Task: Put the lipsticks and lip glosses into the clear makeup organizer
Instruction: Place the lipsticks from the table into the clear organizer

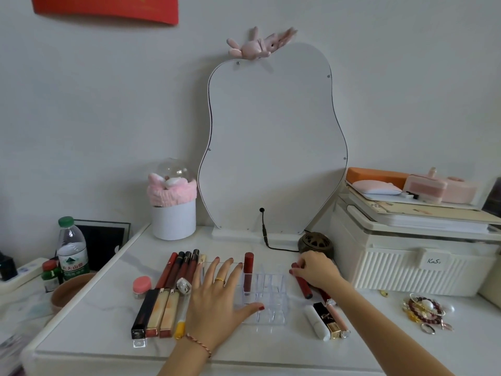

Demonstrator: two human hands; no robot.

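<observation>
Nearest, the left hand (pixel 217 299) lies flat with fingers (pixel 230 270) spread across the clear makeup organizer (pixel 267 294), seemingly to keep it from sliding on the bench (pixel 108 335). Beyond, a dark red lipstick (pixel 248 270) already stands in a rear compartment, while the right hand (pixel 315 270) pinches another red lipstick tube (pixel 301 282) lying beside the organizer (more tubes lie on both sides).
</observation>
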